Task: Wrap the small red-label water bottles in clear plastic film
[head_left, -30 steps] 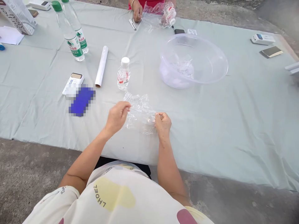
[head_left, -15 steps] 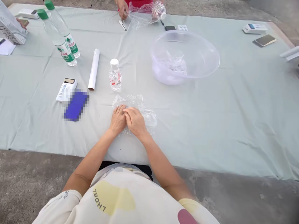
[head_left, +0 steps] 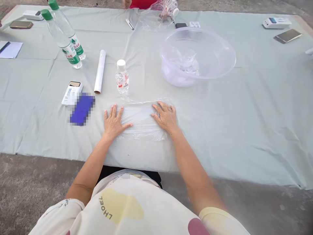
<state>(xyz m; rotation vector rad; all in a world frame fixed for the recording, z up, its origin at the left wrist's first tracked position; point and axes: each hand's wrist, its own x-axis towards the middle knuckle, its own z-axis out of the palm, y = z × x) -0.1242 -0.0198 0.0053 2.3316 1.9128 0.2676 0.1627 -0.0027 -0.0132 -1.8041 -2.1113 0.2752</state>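
Note:
A sheet of clear plastic film [head_left: 140, 119] lies spread flat on the pale green cloth [head_left: 244, 107] in front of me. My left hand [head_left: 113, 120] presses on its left end, fingers stretched and spread. My right hand [head_left: 165, 116] lies flat on its right end, fingers apart. Just beyond the film stands a small water bottle [head_left: 121, 77] with a white cap.
A white roll [head_left: 100, 71] and a small white device [head_left: 71, 93] lie to the left, with two tall green-capped bottles [head_left: 64, 36] behind. A clear plastic bowl [head_left: 220, 57] holding crumpled film sits at the back right. Across the table another person's hand [head_left: 164, 12] handles film and a bottle.
The film was crumpled between my hands a second ago. My hands came together on it, then slid apart, and it now lies smoothed flat under both palms.

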